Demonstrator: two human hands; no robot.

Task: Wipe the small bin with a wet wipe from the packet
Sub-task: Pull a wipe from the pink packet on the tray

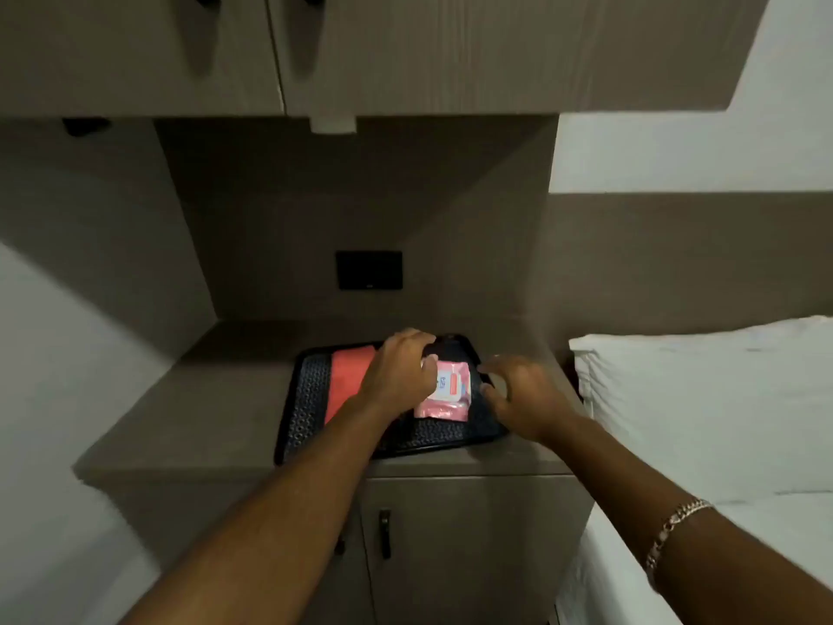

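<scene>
A pink wet wipe packet with a white label lies on a black patterned tray on top of a bedside cabinet. My left hand covers the packet's left edge, its fingers curled over a dark object at the back of the tray. Motion blur hides whether that object is the small bin and what the hand grips. My right hand hovers just right of the packet with its fingers spread and nothing in them.
A coral-red cloth lies on the tray's left half. The cabinet top sits in a niche under wall cupboards, with a black switch plate on the back wall. A bed with a white pillow stands close on the right.
</scene>
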